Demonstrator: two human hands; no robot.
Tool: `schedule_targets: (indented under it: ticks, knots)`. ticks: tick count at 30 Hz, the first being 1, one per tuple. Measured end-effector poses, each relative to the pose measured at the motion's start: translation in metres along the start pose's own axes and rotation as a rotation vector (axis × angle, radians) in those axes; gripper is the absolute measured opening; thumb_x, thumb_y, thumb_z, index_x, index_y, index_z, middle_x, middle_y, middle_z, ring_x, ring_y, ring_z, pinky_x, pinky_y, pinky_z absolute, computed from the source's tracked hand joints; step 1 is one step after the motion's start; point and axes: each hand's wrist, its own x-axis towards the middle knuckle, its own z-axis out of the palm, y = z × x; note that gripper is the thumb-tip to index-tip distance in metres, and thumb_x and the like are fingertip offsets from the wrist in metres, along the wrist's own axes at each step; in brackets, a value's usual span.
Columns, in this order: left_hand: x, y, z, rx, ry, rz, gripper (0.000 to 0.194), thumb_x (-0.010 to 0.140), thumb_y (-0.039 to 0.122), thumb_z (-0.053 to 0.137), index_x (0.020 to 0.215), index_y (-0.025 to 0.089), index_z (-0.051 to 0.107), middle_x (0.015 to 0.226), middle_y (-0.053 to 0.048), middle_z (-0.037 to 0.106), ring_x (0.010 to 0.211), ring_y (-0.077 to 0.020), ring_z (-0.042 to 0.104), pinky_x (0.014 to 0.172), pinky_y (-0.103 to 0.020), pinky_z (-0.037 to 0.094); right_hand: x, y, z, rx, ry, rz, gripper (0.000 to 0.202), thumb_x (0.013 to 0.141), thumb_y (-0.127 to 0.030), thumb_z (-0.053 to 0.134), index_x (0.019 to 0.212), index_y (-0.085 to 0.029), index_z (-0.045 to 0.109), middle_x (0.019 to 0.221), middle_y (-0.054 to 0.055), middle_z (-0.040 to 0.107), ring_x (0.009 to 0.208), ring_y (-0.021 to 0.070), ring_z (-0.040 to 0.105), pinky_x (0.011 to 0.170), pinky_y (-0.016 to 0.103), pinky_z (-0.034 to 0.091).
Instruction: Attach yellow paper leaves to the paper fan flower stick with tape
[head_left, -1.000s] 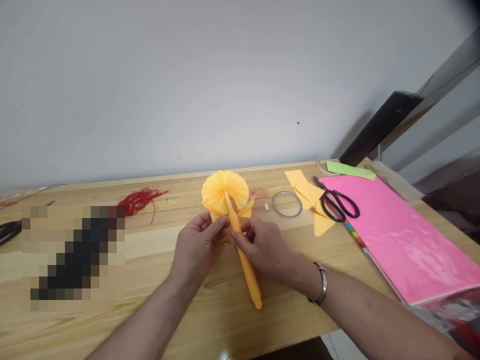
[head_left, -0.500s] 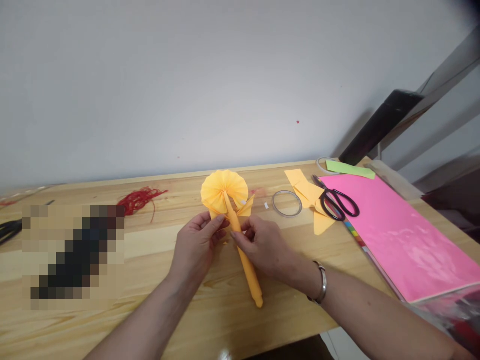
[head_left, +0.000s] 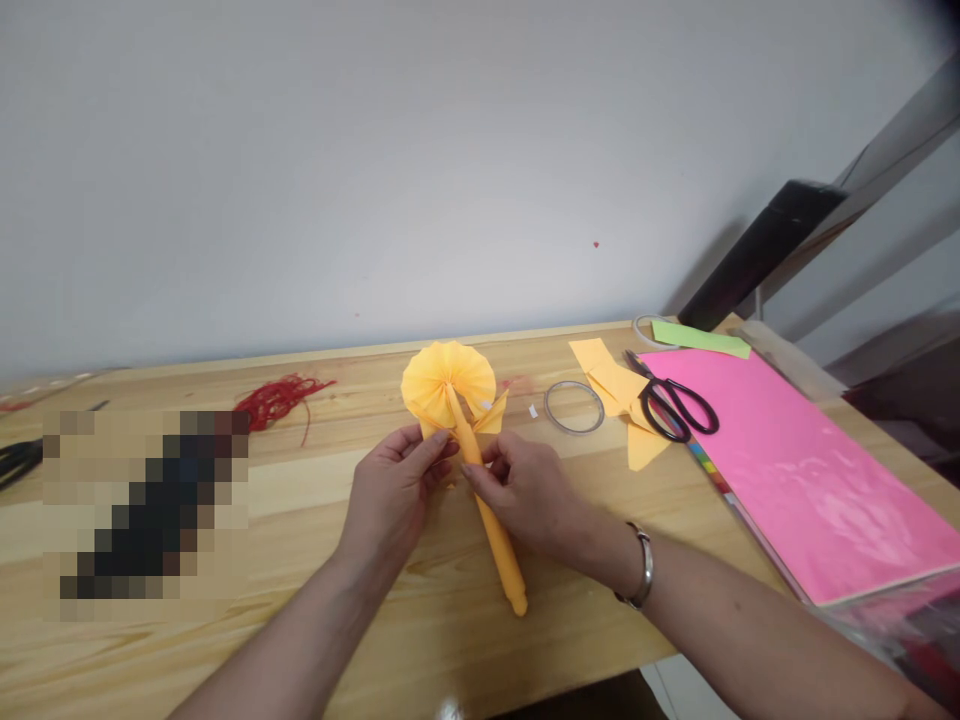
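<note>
A round, pleated yellow paper fan (head_left: 439, 368) lies over the table with a rolled orange-yellow paper stick (head_left: 501, 555) attached, running from its centre down toward me. Folded paper flaps (head_left: 492, 415) stick out below the pleats. My left hand (head_left: 394, 485) is closed, thumb and fingers pinching paper at the fan's lower edge, left of the stick. On the other side, my right hand (head_left: 529, 490) grips the upper part of the stick between thumb and fingers. The fingertips partly hide the place where stick and flaps meet.
Right of my hands lie a metal ring (head_left: 574, 408), yellow paper scraps (head_left: 611, 380), black-handled scissors (head_left: 667, 415), pink paper sheets (head_left: 795, 470) and a green strip (head_left: 701, 338). Red string (head_left: 277, 400) and a blurred-out dark object (head_left: 150, 520) are at left. A wall (head_left: 450, 180) stands behind.
</note>
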Motion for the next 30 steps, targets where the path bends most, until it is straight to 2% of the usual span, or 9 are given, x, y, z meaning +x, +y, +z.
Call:
schedule_targets:
  ticks: [14,30]
  knots:
    - [0.0024,-0.0044,-0.0014,-0.052,-0.032,-0.068,0.023,0.061,0.021,0.077,0.08,0.013,0.068,0.078,-0.006,0.07,0.069,-0.0142,0.063,0.064,-0.025,0.05,-0.0013,0.0,0.0001,-0.006,0.001,-0.002,0.017,0.081,-0.036,0.058,0.081,-0.019,0.058,0.072,0.001,0.066,0.063,0.0126,0.058,0.056,0.024,0.038]
    - [0.0019,-0.0055,-0.0018,-0.077,-0.075,-0.075,0.023,0.06,0.025,0.079,0.077,0.013,0.069,0.081,-0.007,0.07,0.071,-0.0147,0.063,0.064,-0.025,0.05,-0.0018,-0.002,-0.0015,0.013,0.0,-0.003,0.016,0.081,-0.035,0.057,0.083,-0.019,0.058,0.072,0.001,0.066,0.062,0.012,0.058,0.055,0.023,0.039]
